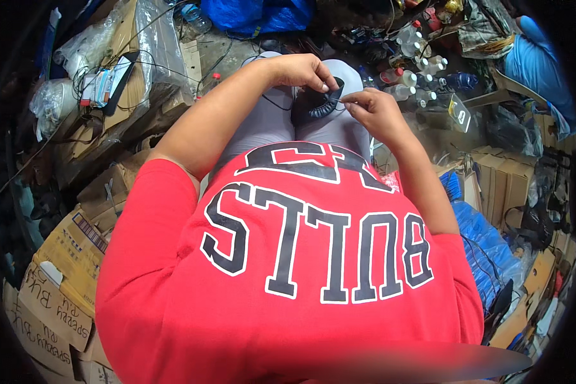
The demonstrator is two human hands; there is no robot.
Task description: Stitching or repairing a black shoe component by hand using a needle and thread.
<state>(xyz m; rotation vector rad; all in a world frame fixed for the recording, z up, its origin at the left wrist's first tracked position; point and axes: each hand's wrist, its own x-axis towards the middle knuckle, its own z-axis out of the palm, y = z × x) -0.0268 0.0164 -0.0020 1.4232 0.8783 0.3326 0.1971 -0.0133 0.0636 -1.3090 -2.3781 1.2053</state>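
Note:
Between my two hands, over my grey-clad knees, is a dark coiled cord (321,112), its loops bunched in a curve. My left hand (306,72) reaches in from the left and is closed, thumb and fingers pinching the upper part of the cord. From the right, my right hand (376,112) pinches a thin end of the same cord between thumb and forefinger. A thin dark strand (275,102) hangs below my left wrist across the knee. Part of the cord is hidden behind the left fingertips.
Several plastic bottles (416,80) lie beyond my right hand. A blue bag (259,16) sits at the far middle. Cardboard wrapped in clear plastic (157,57) stands on the left, with cardboard boxes (64,269) nearer. Blue sheeting (483,246) and upright cardboard (502,182) are at my right.

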